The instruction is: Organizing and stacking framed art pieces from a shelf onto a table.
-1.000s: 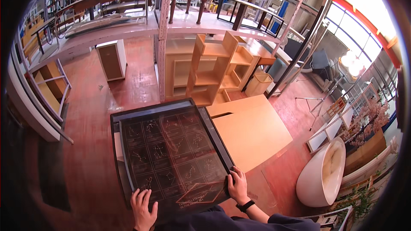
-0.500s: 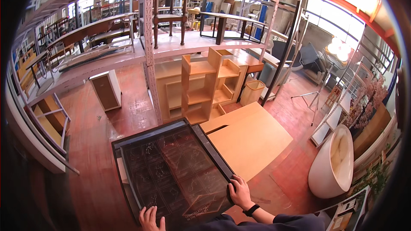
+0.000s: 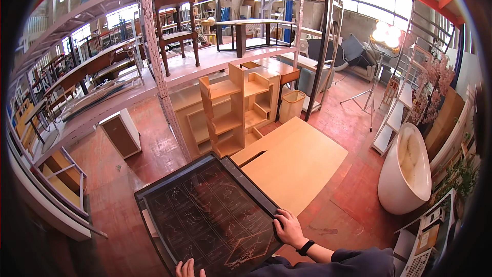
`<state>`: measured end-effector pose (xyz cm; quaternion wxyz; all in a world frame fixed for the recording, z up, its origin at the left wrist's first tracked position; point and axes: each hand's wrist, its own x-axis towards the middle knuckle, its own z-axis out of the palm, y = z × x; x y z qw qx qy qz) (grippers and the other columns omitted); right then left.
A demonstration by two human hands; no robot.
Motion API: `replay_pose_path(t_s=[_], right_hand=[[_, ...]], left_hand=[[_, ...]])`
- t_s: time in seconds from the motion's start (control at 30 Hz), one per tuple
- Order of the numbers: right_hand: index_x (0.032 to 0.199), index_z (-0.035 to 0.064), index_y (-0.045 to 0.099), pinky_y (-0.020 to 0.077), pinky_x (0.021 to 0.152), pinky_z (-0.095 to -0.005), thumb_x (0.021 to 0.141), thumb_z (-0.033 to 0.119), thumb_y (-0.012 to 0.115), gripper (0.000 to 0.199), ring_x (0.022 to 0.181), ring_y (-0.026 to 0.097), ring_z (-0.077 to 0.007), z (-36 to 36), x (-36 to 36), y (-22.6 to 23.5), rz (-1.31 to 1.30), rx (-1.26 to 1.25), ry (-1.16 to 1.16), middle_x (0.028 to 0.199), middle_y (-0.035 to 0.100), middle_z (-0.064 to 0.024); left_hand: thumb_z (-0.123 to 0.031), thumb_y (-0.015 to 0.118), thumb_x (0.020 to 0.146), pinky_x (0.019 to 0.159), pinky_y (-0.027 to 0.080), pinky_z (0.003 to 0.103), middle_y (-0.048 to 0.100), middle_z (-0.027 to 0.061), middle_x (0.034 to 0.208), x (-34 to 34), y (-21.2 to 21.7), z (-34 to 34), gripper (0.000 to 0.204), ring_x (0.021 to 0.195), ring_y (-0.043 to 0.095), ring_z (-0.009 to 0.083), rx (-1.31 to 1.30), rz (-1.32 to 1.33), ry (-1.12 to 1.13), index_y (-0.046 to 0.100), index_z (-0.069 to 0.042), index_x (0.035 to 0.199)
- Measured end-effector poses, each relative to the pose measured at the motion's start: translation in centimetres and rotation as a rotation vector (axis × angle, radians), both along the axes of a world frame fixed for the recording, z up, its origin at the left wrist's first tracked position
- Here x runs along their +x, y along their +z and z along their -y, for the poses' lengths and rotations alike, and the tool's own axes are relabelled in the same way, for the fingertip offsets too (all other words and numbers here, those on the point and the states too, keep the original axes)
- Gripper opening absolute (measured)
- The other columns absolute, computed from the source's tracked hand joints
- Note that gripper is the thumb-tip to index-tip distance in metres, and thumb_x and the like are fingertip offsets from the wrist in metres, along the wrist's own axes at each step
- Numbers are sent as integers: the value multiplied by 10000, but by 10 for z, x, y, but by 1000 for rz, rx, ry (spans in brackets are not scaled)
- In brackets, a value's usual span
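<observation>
Black board (image 3: 207, 210) lies in front of me — likely stiff, slick, best held by its sides. My right hand (image 3: 291, 230) and left hand (image 3: 188, 269) touch its edges; I can't tell if they grip.

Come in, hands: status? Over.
Left hand and right hand at edges of black rectangular framed print. Flat pale-wood panel just beyond its right side.
</observation>
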<state>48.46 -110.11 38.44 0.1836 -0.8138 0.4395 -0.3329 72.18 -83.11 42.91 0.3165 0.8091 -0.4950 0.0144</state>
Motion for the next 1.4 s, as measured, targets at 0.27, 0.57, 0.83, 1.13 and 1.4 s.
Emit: replay_pose_path(t_s=[0.27,0.57,0.83,1.13,1.4], right_hand=[[975,19,645,411,947,-423,842,188,572,226,1122,500,-351,0,-1,1,-23,-2,23,1152,575,-168],[989,-8,637,381,974,-425,852,190,565,251,1149,476,-358,2,-4,3,-57,39,45,1183,556,-185],[1051,-32,585,379,983,-409,869,162,536,271,1155,468,-352,3,-5,9,-137,24,64,1201,534,-192],[1109,-28,534,373,978,-419,876,159,536,299,1139,470,-362,-3,-10,13,-131,60,62,1201,526,-197],[1096,-14,530,392,943,-424,905,114,500,232,1076,495,-380,14,-5,20,-83,51,104,1132,551,-201]], left_hand=[[-212,566,880,1015,341,455,533,146,1244,-2,1,0,398,1184,424,370,7,5,15,534,-23,1228],[-205,561,881,1003,345,457,518,156,1236,-2,4,1,423,1192,417,366,-40,-28,39,498,-21,1257],[-188,612,804,1041,267,475,514,130,1223,-10,5,3,516,1244,348,345,28,-209,127,478,-5,1267],[-197,616,808,1044,274,455,512,151,1230,-9,-5,-4,538,1249,355,346,27,-204,110,459,2,1283],[-159,587,841,1032,295,432,517,153,1230,-5,17,12,481,1236,393,332,-12,-113,160,466,-26,1287]])
